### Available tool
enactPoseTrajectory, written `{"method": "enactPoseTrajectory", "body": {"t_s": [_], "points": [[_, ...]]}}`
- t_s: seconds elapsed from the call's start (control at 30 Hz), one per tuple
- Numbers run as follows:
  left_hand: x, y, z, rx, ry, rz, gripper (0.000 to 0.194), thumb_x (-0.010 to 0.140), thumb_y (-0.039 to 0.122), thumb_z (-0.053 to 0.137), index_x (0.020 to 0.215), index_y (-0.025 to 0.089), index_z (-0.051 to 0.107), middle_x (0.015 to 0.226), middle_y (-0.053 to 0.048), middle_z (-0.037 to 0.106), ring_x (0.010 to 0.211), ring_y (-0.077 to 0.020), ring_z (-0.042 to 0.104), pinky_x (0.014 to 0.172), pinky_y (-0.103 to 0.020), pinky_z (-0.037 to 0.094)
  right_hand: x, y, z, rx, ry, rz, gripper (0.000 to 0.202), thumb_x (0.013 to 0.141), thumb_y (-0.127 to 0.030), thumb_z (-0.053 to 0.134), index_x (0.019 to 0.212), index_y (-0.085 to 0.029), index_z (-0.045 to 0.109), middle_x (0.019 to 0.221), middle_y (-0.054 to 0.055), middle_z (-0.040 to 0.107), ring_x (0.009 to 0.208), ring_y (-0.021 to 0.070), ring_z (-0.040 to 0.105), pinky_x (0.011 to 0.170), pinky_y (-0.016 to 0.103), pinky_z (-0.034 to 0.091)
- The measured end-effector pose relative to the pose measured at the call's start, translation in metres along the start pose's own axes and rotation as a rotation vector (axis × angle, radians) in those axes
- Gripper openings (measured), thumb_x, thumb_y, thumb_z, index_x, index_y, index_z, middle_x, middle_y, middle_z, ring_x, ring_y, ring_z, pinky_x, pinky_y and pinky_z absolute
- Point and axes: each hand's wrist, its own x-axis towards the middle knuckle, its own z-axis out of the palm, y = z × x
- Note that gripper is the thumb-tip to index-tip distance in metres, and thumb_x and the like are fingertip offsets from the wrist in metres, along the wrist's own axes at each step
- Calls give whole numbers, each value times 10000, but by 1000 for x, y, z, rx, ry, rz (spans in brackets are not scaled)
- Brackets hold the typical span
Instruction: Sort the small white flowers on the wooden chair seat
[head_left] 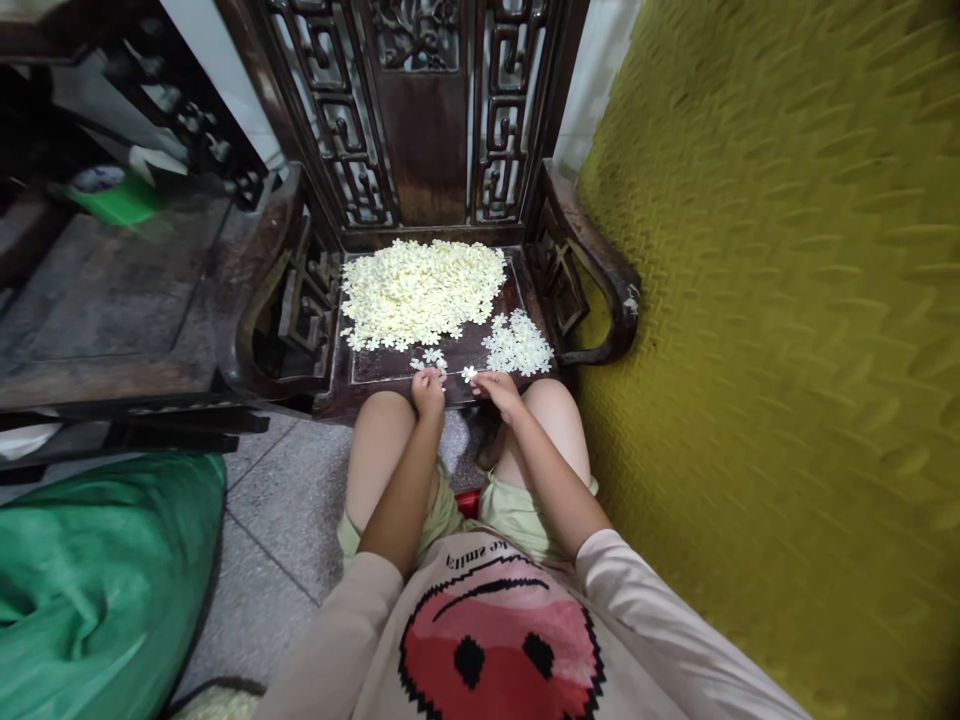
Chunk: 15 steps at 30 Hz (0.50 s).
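A large heap of small cream-white five-petalled flowers (420, 290) lies on the seat of a dark wooden chair (375, 368). Whiter flowers make a smaller pile (519, 345) at the seat's right front. My right hand (496, 390) pinches one white flower (469, 374) at its fingertips, just in front of that pile. At the front edge, my left hand (430, 388) has its fingers closed together; what they hold, if anything, is too small to make out. A few loose flowers (431, 356) lie right beyond its fingertips.
Curved armrests (621, 310) flank the seat, and a carved backrest (427, 140) rises behind it. To the left, a roll of green tape (114, 195) sits on a dark wooden table (135, 290). A green sack (105, 580) rests on the floor; a yellow textured surface (787, 350) fills the right side.
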Motion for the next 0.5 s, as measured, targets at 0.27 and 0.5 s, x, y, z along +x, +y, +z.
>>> {"method": "enactPoseTrajectory", "body": {"t_s": [0.27,0.5], "points": [[-13,-7,2,316,-302,168,276,748,220,564,1009,136,599,949,-96,629,797,-135,603,789,-289,473,-3,-2,-1,0,66,126,78,642,-213,633,679,-155,671,669,15,673,516,67,548,490,186,368],[-31,7,-9,540,-507,498,289,731,227,587,1011,172,633,984,-75,633,763,-135,594,788,-301,467,-7,-7,-5,89,-78,94,157,621,-249,678,755,-169,691,719,16,683,572,70,566,511,175,377]]}}
